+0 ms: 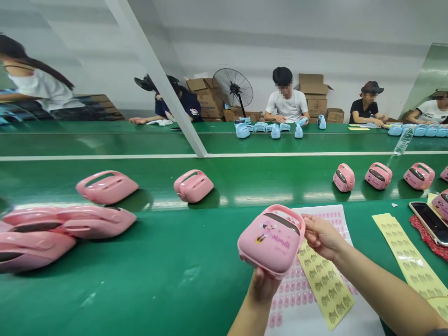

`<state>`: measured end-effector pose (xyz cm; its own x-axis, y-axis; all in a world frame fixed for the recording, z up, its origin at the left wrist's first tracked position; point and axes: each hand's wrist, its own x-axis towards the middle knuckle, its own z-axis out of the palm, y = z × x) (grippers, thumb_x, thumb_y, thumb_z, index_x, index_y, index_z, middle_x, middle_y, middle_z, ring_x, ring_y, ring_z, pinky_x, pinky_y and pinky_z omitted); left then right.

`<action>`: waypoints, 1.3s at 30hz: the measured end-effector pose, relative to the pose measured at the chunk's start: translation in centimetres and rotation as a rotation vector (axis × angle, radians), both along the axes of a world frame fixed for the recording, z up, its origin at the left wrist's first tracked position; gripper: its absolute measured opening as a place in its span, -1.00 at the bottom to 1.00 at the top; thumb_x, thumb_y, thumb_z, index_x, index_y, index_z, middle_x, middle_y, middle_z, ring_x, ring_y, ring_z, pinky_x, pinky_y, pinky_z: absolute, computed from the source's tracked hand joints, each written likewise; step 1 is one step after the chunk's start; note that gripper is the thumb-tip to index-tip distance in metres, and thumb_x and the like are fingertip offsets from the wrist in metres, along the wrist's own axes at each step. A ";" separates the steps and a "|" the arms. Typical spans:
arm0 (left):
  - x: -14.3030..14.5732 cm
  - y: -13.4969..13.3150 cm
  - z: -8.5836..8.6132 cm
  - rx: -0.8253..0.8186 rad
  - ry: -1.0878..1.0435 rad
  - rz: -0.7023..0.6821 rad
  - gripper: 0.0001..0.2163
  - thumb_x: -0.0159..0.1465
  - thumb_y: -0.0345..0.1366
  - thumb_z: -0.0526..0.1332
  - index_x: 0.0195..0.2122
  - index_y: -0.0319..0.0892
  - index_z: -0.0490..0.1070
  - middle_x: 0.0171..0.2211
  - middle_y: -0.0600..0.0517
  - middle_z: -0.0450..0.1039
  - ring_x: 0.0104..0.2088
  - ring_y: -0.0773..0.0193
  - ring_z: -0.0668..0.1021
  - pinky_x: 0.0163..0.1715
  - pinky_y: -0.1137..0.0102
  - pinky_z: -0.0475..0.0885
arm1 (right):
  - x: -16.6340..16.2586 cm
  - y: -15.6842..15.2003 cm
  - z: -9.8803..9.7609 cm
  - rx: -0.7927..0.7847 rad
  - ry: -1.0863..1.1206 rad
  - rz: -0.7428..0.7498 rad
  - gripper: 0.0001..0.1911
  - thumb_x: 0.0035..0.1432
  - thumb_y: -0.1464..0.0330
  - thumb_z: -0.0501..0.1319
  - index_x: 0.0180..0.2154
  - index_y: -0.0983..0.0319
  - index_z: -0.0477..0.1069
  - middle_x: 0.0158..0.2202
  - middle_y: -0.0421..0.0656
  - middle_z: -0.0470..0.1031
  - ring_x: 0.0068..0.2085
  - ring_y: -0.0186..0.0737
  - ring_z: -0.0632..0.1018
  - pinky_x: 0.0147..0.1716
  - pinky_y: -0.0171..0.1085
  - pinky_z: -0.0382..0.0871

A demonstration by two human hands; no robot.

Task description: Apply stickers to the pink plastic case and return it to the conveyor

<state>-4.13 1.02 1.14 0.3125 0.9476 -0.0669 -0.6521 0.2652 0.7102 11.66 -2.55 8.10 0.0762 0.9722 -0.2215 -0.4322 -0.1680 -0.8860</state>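
My left hand (263, 283) grips a small pink case (271, 242) with a carry handle from below, above the green work surface. A cartoon mouse figure and pink lettering decorate its front, and a dark strip runs under the handle. At the case's right side, my right hand (322, 237) has its fingers closed on the handle's edge. Beneath lie a white sheet (297, 322) with rows of small pink oval stickers and a yellow label strip (327, 284) with dark printing. Most of my left hand's fingers are hidden behind the case.
Several pink cases (98, 223) cluster at left; others (193, 185) stand along the belt (266, 179). At right are more yellow label sheets (408, 252) and a phone (430, 221) on red material. Across, co-workers (287, 100) sit by blue cases (242, 130). A slanted white post (164, 84) rises mid-left.
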 end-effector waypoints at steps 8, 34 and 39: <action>1.2 0.8 5.4 -0.033 -0.103 0.224 -0.38 -0.12 0.19 0.22 -0.06 0.02 0.37 -0.05 -0.01 0.43 0.01 -0.03 0.38 -0.38 0.32 0.47 | 0.5 3.1 -4.6 -0.113 -1.078 -0.112 -0.91 -0.06 0.49 0.13 -0.55 0.26 0.32 -0.37 -0.15 0.31 -0.28 -0.25 0.39 -0.29 -0.29 0.24; 2.2 0.8 3.9 0.006 0.151 0.312 -0.34 -0.12 0.24 0.18 -0.12 -0.15 0.40 -0.29 -0.04 0.53 -0.16 0.04 0.51 -0.26 0.30 0.43 | -1.2 3.6 -5.7 -0.161 -1.121 -0.133 -0.87 -0.01 0.53 0.04 -0.54 0.25 0.24 -0.28 -0.07 0.33 -0.31 -0.25 0.40 -0.38 -0.31 0.18; 2.2 0.9 3.8 -0.007 0.158 0.327 -0.33 -0.14 0.24 0.18 -0.11 -0.15 0.38 -0.28 -0.03 0.50 -0.20 0.08 0.51 -0.29 0.33 0.41 | -0.6 3.8 -6.0 -0.179 -1.009 -0.075 -0.85 -0.10 0.51 0.10 -0.63 0.24 0.21 -0.45 -0.17 0.32 -0.42 -0.30 0.37 -0.46 -0.34 0.14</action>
